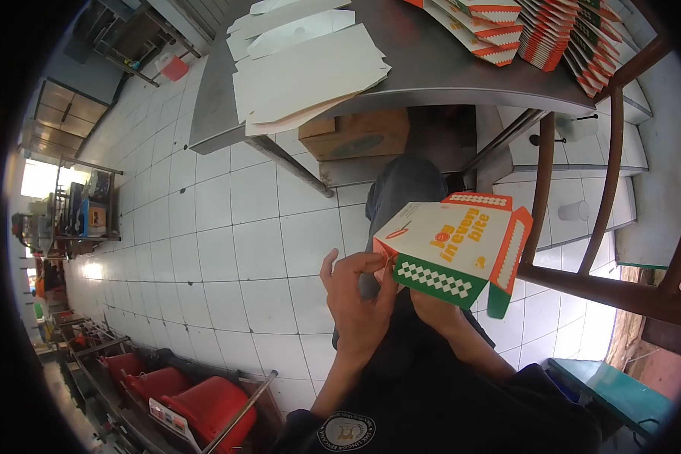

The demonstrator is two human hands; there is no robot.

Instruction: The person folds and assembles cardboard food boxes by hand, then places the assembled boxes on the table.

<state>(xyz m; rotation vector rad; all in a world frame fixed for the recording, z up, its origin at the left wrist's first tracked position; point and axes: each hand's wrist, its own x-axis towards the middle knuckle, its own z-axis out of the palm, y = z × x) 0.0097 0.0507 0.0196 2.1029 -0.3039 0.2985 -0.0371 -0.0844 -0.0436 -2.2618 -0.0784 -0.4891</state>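
A printed cardboard food box (439, 242), partly folded, is held over my lap. Its white panel reads "joy in every bite", with orange and green patterned sides and flaps standing out at the far end. My left hand (361, 295) pinches the box's near left corner between thumb and fingers, at an orange flap. Behind and beneath the box is my right hand (431, 309), which appears to hold it from below; its fingers are hidden by the cardboard.
A metal table (424, 64) ahead bears flat white card blanks (310, 76) and stacked printed boxes (541, 34). Below it sits a brown carton (363, 135). A brown metal railing (613, 166) rises at right beside tiled steps. Red chairs (212, 408) stand at lower left.
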